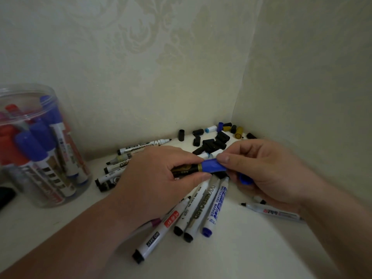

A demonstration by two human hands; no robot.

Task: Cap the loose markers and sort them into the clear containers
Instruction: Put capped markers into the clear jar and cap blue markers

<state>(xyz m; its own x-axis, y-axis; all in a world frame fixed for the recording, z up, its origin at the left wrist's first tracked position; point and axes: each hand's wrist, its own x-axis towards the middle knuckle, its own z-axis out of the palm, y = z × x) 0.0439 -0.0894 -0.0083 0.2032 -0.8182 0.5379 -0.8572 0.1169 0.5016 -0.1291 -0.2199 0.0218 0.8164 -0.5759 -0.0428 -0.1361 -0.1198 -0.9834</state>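
My left hand [159,170] grips a black marker [187,169] by the barrel, low over the white table [241,248]. It carries gold print that I can't read. My right hand [261,168] pinches a blue cap [212,166] between thumb and forefinger, sitting on the marker's end. A second blue cap [244,179] is tucked under the curled fingers of that same hand.

Just below, the blue-ended marker [216,206] reads "WHITEBOARD MARKER" in blue. The white marker [198,212] touching it says "WHITEBOARD" in grey. A third marker [161,228] has a red label, too small to read. Against the wall, an uncapped marker [145,147] shows "BOARD".

The clear container [24,91] stands upright at far left. Blue-capped markers [30,143] and red-capped markers [6,141] stand leaning inside it, caps up. In the corner lies a heap of loose caps [215,142], mostly black, with yellow caps [239,132] behind.
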